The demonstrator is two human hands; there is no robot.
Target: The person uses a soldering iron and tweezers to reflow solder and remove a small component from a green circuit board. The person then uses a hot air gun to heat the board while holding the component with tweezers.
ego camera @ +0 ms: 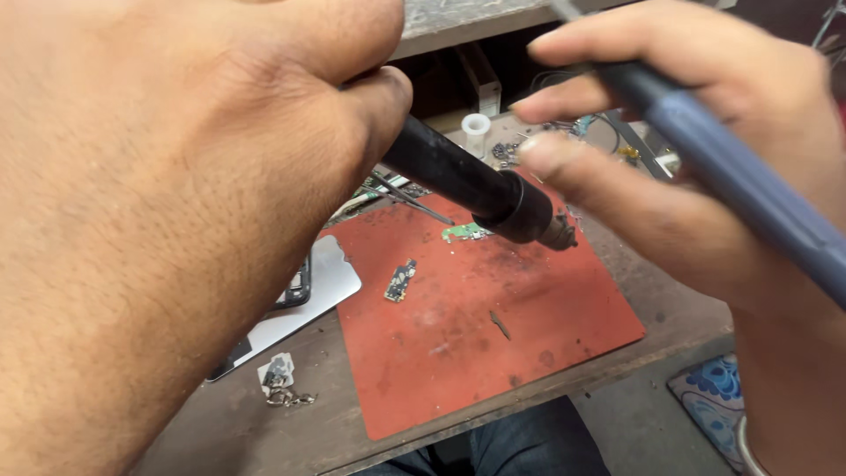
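My left hand [150,203] fills the left of the view and grips a black tool handle [467,181] whose thick collar and tip hang over a red work mat [476,335]. My right hand [696,176] is at the upper right, closed around a blue-grey tool handle [740,176], with its fingertips close to the black collar. On the mat lie a small dark circuit board [400,281] and a small green circuit board [464,232], just under the black tool's tip.
An opened phone [300,295] lies left of the mat, with small metal parts [284,388] near the bench's front edge. Tweezers [410,198], a white spool [476,130] and wires lie behind the mat. A patterned floor tile [714,401] shows at lower right.
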